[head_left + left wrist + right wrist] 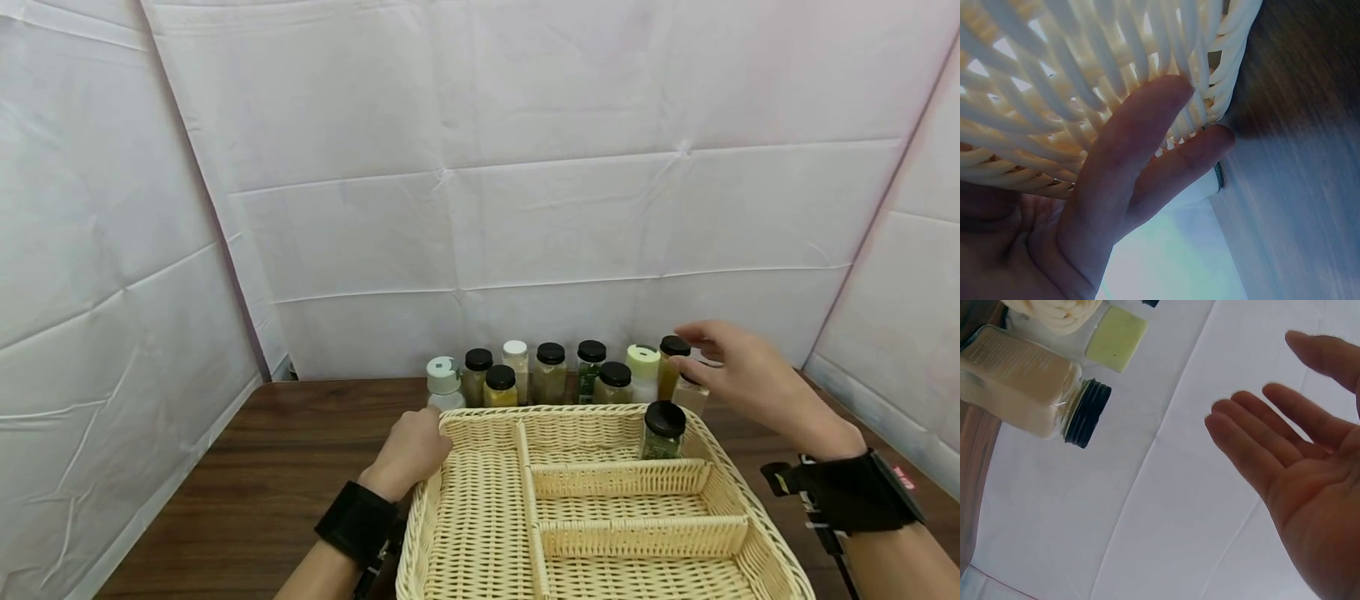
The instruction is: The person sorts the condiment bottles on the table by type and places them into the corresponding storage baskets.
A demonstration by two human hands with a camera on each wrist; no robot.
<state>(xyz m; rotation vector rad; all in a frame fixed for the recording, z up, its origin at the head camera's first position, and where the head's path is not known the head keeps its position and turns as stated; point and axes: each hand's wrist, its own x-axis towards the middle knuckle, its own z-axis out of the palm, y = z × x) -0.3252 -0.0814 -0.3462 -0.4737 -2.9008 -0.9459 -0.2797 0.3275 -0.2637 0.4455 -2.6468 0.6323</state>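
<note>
My left hand (412, 454) grips the far left corner of a cream wicker basket (523, 475). In the left wrist view, its thumb and a finger lie against the woven wall (1091, 69). At the back right, my right hand (738, 371) hovers with spread fingers, holding nothing. Just beside it stand a black-lidded jar of beige powder (690, 395) and a taller black-lidded jar of yellow-brown spice (669, 379). The right wrist view has the beige jar (1019, 381) well apart from the fingertips. A black-lidded jar of green herbs (663, 433) stands in the basket's far right compartment.
Behind the basket, several spice jars stand in a cluster, among them a pale-green-capped bottle (444, 383), a white-lidded jar (516, 367) and a lime-capped jar (642, 367). The brown wooden table (285, 467) meets white sheeting (525, 208) at the back and sides.
</note>
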